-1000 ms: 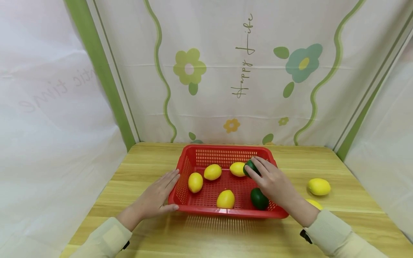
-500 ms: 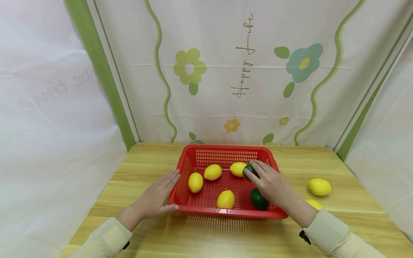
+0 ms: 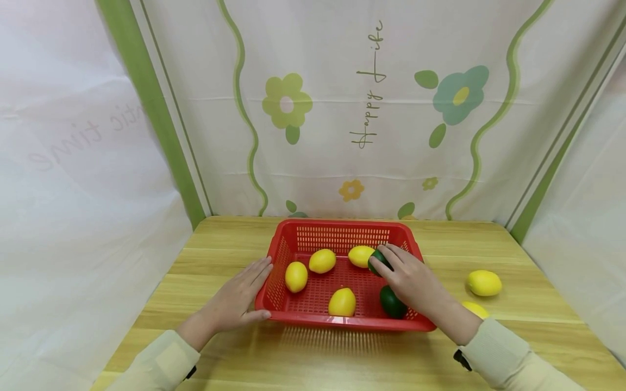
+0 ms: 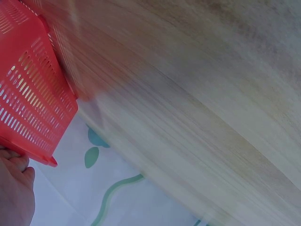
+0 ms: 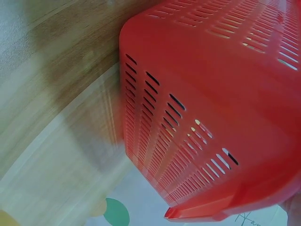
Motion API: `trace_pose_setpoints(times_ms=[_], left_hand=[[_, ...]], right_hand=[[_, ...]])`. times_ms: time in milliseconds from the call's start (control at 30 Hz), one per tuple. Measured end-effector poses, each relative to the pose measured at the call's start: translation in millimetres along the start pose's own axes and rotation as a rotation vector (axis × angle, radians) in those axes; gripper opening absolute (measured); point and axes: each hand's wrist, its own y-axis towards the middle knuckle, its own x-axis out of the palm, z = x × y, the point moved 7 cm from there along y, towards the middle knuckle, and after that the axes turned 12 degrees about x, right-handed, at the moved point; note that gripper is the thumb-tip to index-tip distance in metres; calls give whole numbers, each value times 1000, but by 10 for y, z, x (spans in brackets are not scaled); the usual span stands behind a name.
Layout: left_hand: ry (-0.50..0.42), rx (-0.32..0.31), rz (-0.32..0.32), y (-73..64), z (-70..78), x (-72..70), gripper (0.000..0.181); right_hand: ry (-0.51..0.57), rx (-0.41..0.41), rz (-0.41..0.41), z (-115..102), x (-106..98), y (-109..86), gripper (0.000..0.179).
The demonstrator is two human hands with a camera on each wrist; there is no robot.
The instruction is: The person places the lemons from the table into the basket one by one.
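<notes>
Fruit [image 3: 375, 265], the farther dark green one, is pinched by the right hand [image 3: 409, 277] inside the red basket [image 3: 313, 320], open floor [image 3: 364, 288] to its left; the left hand [image 3: 237, 301], straight-fingered, touches the rim [image 3: 275, 245]. Only wrist views show slotted outer walls [image 5: 197, 66].

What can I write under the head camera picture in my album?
Right hand holds a green fruit in a red basket with yellow lemons; left hand touches the basket's side.
</notes>
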Motion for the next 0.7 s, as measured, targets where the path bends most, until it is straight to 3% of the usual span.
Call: trace_pose_setpoints(times_ms=[100,233,300,700], left_hand=[[1,1,4,1,0,-4,89],[0,6,16,2,6,-15,90],[2,8,20,3,7,-17,90],[-3,-14,2,-3,-7,12,90]], right_hand=[[6,6,3,6,1,0,46],[18,6,20,18,-1,-11,26],[18,7,23,24,-3,-18,25],[26,20,41,78,-62,-19,57]])
